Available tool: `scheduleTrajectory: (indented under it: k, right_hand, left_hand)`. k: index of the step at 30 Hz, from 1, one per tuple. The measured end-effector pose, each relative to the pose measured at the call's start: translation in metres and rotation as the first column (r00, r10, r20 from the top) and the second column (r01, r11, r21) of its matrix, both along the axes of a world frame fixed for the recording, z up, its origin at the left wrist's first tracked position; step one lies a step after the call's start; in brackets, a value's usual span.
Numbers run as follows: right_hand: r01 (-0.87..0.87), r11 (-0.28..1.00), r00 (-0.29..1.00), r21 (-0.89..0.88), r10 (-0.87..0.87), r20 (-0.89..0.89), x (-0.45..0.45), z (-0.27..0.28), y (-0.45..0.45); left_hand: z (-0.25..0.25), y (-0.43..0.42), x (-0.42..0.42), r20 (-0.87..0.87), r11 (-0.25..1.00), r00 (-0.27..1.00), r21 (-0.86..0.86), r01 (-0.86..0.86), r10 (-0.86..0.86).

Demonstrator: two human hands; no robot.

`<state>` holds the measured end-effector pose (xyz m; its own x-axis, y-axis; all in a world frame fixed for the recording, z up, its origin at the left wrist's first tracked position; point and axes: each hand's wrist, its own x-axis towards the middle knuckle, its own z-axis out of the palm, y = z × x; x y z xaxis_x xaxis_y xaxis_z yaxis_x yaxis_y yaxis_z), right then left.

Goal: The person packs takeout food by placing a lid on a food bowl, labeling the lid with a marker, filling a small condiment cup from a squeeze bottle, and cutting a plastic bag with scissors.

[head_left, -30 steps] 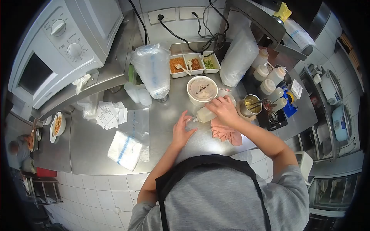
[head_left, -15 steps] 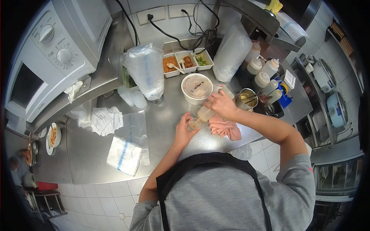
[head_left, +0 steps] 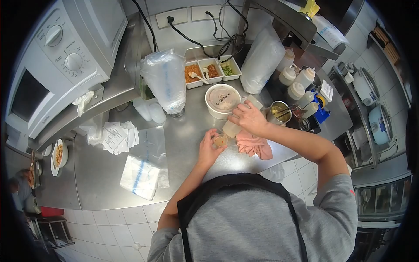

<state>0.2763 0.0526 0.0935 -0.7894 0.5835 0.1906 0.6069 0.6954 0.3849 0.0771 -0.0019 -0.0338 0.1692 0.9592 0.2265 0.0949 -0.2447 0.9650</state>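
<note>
L hand (head_left: 210,147) pinches sm. clear cup (head_left: 220,141) btwn thumb & fingers, just over the counter (head_left: 183,174); some contents visible. R hand (head_left: 249,118) grasps squeeze btl (head_left: 231,128), tilted, lower end beside cup; can't tell if touching. From cup: lidded tub (head_left: 222,98) at 12 o'clock, metal pot (head_left: 279,112) w/ utensils at 2, pink cloth (head_left: 254,146) at 3, receipts (head_left: 118,138) at 9.

Brushed metal gleams across the smooth, glossy desk (head_left: 100,174) beneath a crumpled, matt pink cloth (head_left: 254,146), wrinkled translucent plastic bags (head_left: 165,81) and matt white paper slips (head_left: 118,137).
</note>
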Motion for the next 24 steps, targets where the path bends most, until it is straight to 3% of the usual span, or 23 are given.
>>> scheduleTrajectory:
  k: [18,24]
  right_hand:
    - [0.098,0.993,0.995,-0.060,-0.096,0.032,0.011,-0.004,-0.006]
    - [0.056,0.998,0.996,0.016,-0.054,-0.064,0.021,-0.007,-0.011]
  left_hand:
    - [0.005,-0.005,0.007,-0.044,1.000,0.999,0.010,-0.004,0.004]
    - [0.007,-0.005,0.008,-0.089,0.999,0.996,0.024,0.028,-0.025]
